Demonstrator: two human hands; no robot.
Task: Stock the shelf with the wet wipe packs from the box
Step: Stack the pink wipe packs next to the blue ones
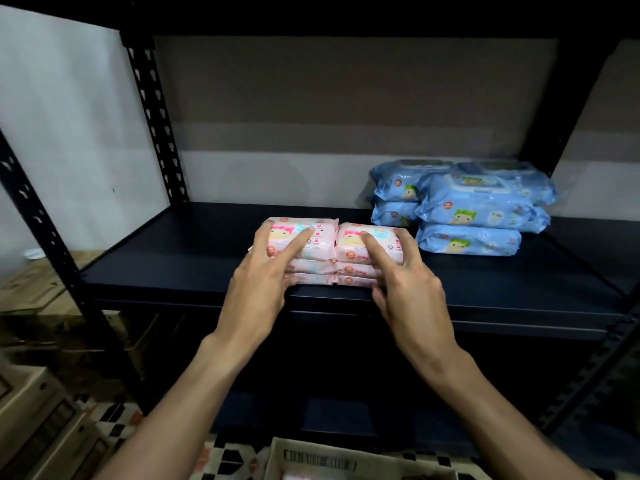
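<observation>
Two short stacks of pink wet wipe packs stand side by side at the front edge of the dark shelf board (173, 258). My left hand (263, 275) holds the left pink stack (320, 245), forefinger stretched over the top pack and thumb at its front. My right hand (403, 282) holds the right pink stack (351, 249) the same way, fingers wrapping its right side. Several blue wet wipe packs (467, 209) lie stacked further back on the right. The cardboard box (346, 460) shows at the bottom edge, below my forearms.
Black perforated uprights (152, 112) frame the shelf on the left and right. The shelf board's left half is bare. More cardboard boxes (38, 410) sit on the patterned floor at the lower left. A lower shelf board (346, 420) lies in shadow.
</observation>
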